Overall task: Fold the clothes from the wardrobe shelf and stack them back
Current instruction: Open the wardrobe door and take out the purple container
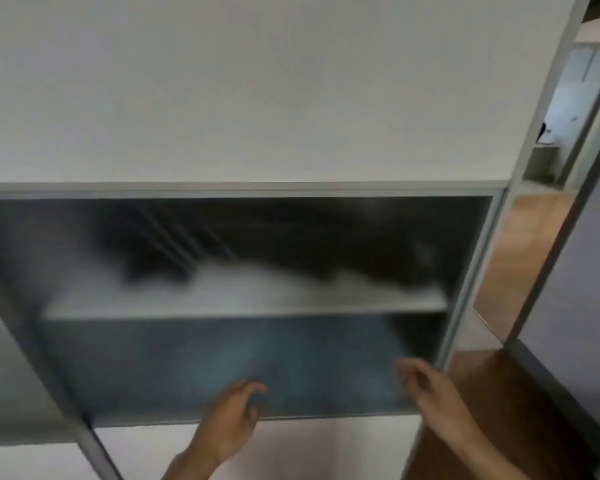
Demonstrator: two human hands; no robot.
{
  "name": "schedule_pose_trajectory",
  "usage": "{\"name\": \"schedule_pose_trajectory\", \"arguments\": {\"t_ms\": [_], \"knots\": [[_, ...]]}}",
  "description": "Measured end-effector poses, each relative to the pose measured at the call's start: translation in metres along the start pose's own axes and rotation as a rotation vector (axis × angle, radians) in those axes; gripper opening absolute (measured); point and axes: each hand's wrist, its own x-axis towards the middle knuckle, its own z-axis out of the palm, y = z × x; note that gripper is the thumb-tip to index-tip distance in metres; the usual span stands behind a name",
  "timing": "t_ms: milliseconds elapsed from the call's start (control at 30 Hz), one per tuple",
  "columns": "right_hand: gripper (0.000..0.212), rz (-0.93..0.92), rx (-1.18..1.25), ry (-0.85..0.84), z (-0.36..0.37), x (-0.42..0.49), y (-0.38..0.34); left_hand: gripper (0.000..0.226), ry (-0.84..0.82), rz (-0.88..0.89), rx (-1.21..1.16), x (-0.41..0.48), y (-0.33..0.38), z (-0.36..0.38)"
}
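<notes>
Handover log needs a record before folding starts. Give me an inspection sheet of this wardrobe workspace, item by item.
Surface: shelf, light grey, front strip bare.
Job's things: dark clothes heaped over light clothes on the shelf, and the blur hides any folds; bluish mass in the compartment below, too blurred to name.
Clutter: nothing seen.
Grippers: left hand and right hand before the lower compartment, fingers loosely curled, holding nothing.
Cables: nothing seen.
Surroundings: white panel above the opening; wooden floor to the right.
</notes>
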Motion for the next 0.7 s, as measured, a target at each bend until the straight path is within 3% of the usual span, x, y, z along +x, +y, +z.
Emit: {"name": "schedule_pose_trajectory", "arguments": {"t_ms": [67, 167, 300, 400, 500, 567, 700], "knots": [[0.032, -0.148, -0.046, 0.110, -0.013, 0.031, -0.019, 0.046, 0.115, 0.192, 0.093, 0.042, 0.026, -0.027], [0.041, -0.283, -0.080, 0.271, -0.036, 0.069, -0.058, 0.047, 0.339, 0.386, 0.265, 0.102, 0.079, -0.072], [0.057, -0.256, -0.035, 0.569, -0.069, 0.105, -0.091, 0.061, 0.493, 0.594, 0.556, 0.154, 0.128, -0.097], [0.073, -0.071, 0.089, 0.748, -0.097, 0.132, -0.100, 0.081, 0.492, 0.593, 0.774, 0.186, 0.142, -0.108], [0.082, 0.096, 0.193, 0.762, -0.111, 0.157, -0.088, 0.102, 0.469, 0.500, 0.840, 0.203, 0.136, -0.100], [0.081, 0.116, 0.224, 0.724, -0.106, 0.169, -0.078, 0.109, 0.471, 0.492, 0.830, 0.213, 0.127, -0.093], [0.069, 0.079, 0.234, 0.841, -0.096, 0.179, -0.072, 0.110, 0.474, 0.484, 0.823, 0.220, 0.121, -0.092]]}}
